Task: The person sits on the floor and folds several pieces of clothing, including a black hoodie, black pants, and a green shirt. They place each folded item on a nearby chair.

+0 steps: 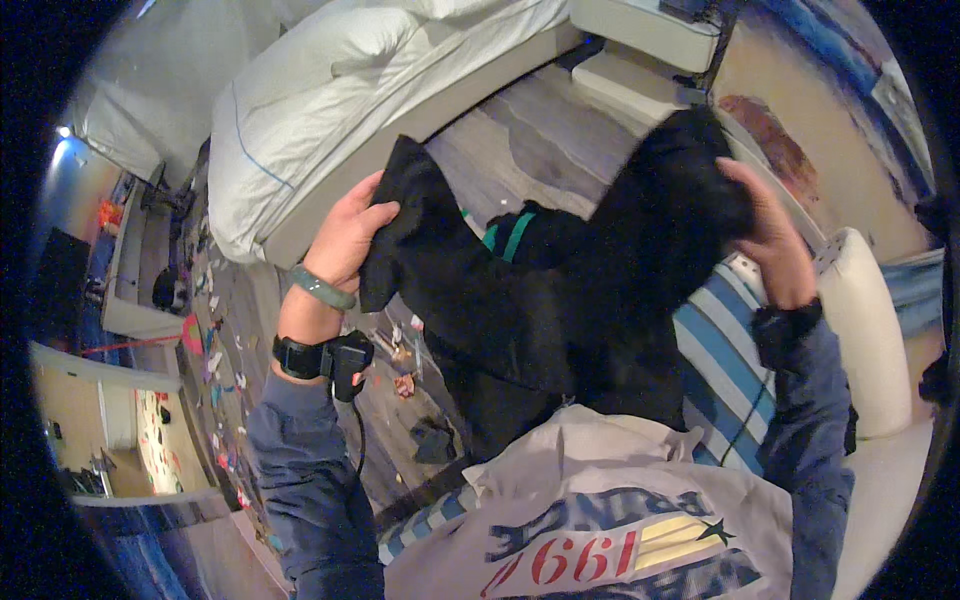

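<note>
A black cloth garment (510,322) is stretched between my two hands above my lap. My left hand (349,225) pinches its left edge, thumb on top and fingers behind the cloth. At the right edge, my right hand (772,232) grips a raised, bunched part; some of its fingers are hidden by the fabric and slightly blurred. Just past the garment's dipped middle, a black item with green stripes (514,234) shows, partly covered, and I cannot tell what it is. Below, a light printed garment (600,480) covers my body and bears writing.
Ahead stands a bed with white bedding (315,127). Blue-and-white striped fabric (724,337) lies under me, beside a white padded armrest (862,330). Litter (405,386) and a dark object (433,441) are on the wood-look floor. A red long-handled tool (193,335) lies left.
</note>
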